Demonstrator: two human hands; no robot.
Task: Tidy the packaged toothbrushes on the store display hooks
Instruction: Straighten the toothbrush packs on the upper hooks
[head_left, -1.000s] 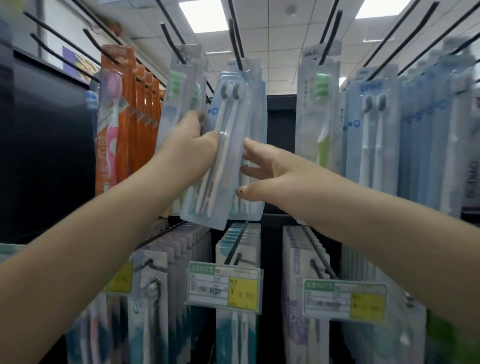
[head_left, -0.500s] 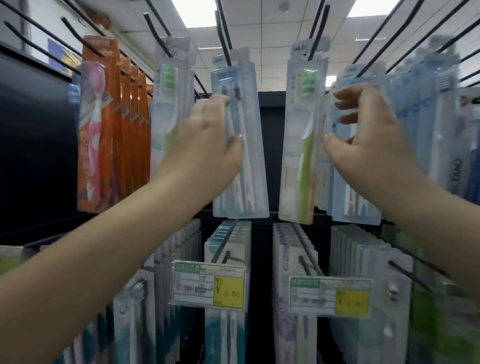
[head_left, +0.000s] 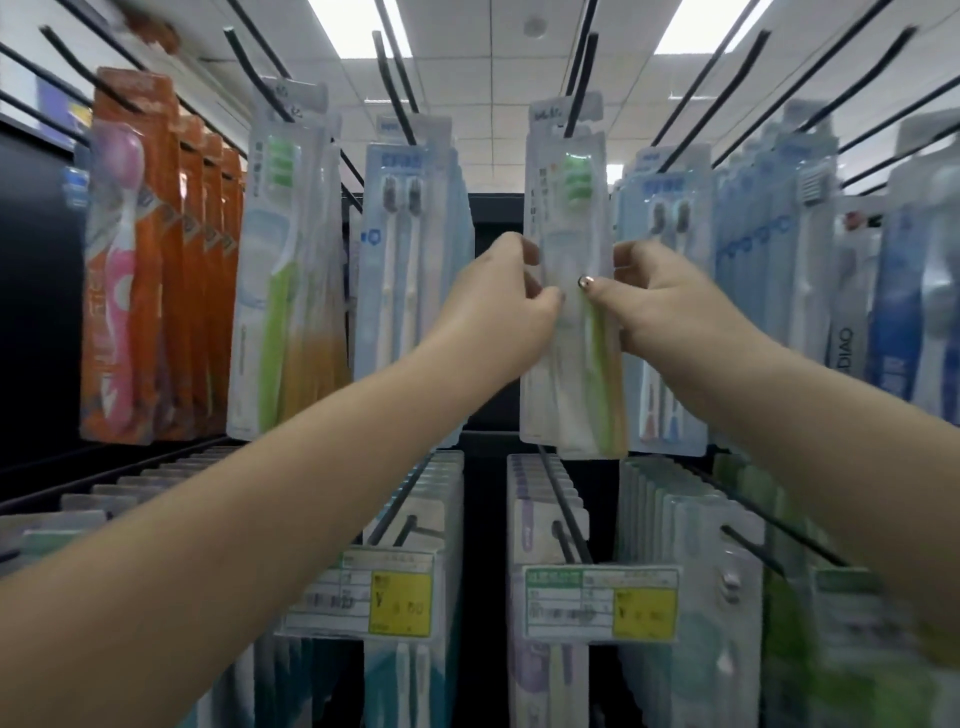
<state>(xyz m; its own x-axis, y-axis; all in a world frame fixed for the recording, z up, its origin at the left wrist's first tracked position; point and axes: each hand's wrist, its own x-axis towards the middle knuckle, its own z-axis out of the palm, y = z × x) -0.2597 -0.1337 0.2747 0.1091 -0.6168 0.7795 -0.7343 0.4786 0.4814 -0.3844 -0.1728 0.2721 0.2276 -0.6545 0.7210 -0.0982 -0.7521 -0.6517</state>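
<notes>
Both hands hold one clear plastic blister pack with a green-and-white toothbrush (head_left: 569, 218), which hangs from a black metal display hook (head_left: 581, 85) in the upper row, a little right of centre. The left hand (head_left: 501, 306) pinches the pack's left edge, fingers curled behind it and the thumb on its front. The right hand (head_left: 657, 299) grips the right edge the same way, its thumb with a painted nail pressed on the front face. The pack hangs roughly upright, its bottom edge just above the lower row of packs.

To its left hangs a pale blue twin-pack of white toothbrushes (head_left: 402, 249), then another green toothbrush pack (head_left: 275, 270), then a row of orange card packs with a pink toothbrush (head_left: 132, 270) in front. Just behind the held pack, on the right, sits a second pale blue twin-pack (head_left: 670, 208). Below, two white-and-yellow price labels (head_left: 600, 603) hang at the ends of the lower hooks
</notes>
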